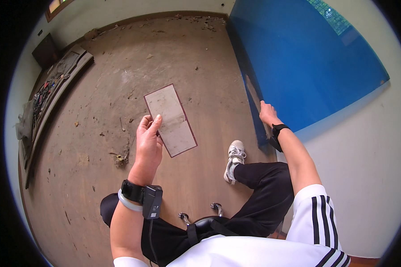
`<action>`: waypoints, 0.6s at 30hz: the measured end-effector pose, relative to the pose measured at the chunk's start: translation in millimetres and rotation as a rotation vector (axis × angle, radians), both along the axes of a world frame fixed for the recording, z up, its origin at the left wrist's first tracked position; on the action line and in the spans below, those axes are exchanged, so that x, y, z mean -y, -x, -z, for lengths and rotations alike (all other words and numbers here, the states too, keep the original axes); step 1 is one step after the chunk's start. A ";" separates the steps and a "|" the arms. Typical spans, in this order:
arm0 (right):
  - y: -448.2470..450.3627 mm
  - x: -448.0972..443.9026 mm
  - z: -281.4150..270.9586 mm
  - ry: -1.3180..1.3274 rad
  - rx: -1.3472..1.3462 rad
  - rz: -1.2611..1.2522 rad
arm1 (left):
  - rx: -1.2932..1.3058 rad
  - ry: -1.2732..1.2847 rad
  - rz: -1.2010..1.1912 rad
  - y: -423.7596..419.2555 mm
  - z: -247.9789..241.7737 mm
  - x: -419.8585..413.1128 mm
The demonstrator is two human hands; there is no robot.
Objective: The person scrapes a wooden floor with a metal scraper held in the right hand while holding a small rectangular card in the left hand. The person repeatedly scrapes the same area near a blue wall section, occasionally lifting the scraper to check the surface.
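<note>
My left hand pinches a beige rectangular card by its left edge, thumb on top. The card has a dark red border, smudges, and a crease across its middle. It is held above the floor. Over to the right, my right hand is curled around a narrow brown strip, which shows above and below the fist. The strip lies along the lower edge of a glossy blue panel; whether it is joined to the panel is unclear. My right fingertips are hidden.
The panel leans by the white wall. Dirt and debris litter the brown floor. Along the left wall lies a long wooden board with assorted small items on it. Metal chair casters stand between my legs, near my white shoe.
</note>
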State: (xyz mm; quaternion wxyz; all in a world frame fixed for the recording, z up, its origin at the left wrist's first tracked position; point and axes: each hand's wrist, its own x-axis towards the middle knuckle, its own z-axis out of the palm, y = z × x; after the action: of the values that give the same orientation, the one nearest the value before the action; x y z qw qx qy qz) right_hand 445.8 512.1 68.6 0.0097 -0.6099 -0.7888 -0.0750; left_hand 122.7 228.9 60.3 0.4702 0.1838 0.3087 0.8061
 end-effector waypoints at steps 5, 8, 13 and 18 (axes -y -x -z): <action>-1.6 -11.5 -8.1 0.049 -0.001 0.086 | 0.020 0.009 -0.011 -6.4 -3.7 2.5; -3.3 -23.9 -15.9 0.094 -0.040 0.111 | 0.030 0.022 -0.065 -10.5 -10.4 5.4; -11.4 -43.5 -1.1 0.076 -0.115 0.077 | 0.059 -0.016 -0.073 -17.8 -19.0 9.7; -22.6 -26.0 64.5 0.086 -0.107 0.129 | 0.052 0.007 -0.066 -17.5 -18.3 12.6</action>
State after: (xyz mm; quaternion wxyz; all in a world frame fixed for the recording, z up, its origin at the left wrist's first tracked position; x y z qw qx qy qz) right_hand 468.5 538.1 4.2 0.0208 -0.6624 -0.7488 -0.0091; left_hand 140.2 216.3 78.6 0.4519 0.1509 0.3051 0.8246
